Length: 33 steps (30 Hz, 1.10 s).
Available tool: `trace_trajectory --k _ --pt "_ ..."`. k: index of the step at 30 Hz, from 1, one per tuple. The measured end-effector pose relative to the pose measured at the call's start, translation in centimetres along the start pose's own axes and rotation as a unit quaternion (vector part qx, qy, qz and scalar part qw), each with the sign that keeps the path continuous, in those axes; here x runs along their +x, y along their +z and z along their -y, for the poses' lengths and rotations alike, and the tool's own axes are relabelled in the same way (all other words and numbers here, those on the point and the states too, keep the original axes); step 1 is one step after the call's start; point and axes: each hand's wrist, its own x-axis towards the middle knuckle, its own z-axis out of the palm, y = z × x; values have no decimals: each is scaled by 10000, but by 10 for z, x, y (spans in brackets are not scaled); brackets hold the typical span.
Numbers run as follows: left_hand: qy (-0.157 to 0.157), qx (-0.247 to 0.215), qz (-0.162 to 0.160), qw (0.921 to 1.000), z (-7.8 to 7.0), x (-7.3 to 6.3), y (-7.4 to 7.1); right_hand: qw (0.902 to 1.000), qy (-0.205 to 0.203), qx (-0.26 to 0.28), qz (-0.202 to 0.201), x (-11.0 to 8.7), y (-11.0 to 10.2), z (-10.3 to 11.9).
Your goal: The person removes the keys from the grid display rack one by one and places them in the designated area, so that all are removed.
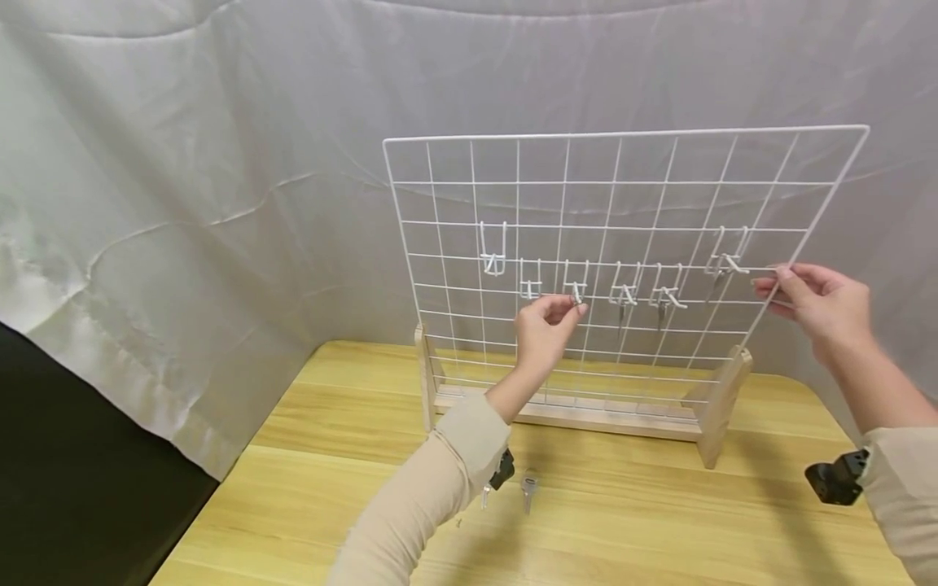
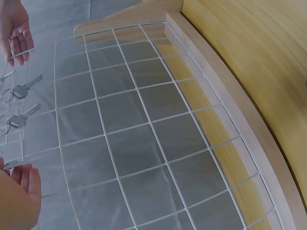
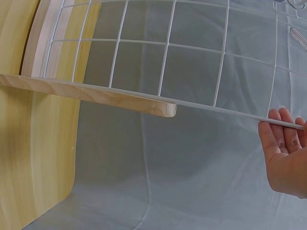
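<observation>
The left hand point(image 1: 545, 325) is narrow, thumb and forefinger pinching a key point(image 2: 10, 164) right at the front of the third hook point(image 1: 576, 290) from the left on the white grid point(image 1: 625, 133). Fingers cover most of this key; in the left wrist view its visible metal runs roughly crosswise, left to right, but I cannot tell whether its ring is over the hook. The right hand point(image 1: 831, 305) holds the right edge of the grid between thumb and fingers. Two hanging keys, a near key point(image 2: 24, 117) and a far key point(image 2: 26, 88), dangle from the next two hooks to the right, rings up and blades down, their long axes nearly upright and about parallel. Another key point(image 1: 714, 285) hangs at the higher hook point(image 1: 725, 263) on the far right, blade downward and slightly tilted. On the table point(image 1: 293, 480), in front of the wooden stand point(image 1: 608, 419), a loose key point(image 1: 529, 488) lies flat with its blade toward the person, its long axis running away from the stand; a second loose key point(image 1: 485, 496) beside it, partly hidden by the left wrist's camera point(image 1: 503, 470), points much the same way.
</observation>
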Motion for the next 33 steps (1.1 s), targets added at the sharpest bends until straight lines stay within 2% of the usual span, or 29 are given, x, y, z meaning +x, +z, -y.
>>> trace_trajectory --k 8,18,27,33 --pt "43 -315 5 9995 1 -1 -4 9998 -45 195 25 2 -1 -2" --pt "-427 -574 282 9970 -6 -10 -11 9998 72 165 7 2 -4 -4" --pt "-393 -847 247 9953 -11 -14 -17 9998 -13 208 58 3 -2 -6" --pt "-530 -900 262 9942 -12 -16 -19 9999 -106 3 -53 3 -3 -6"
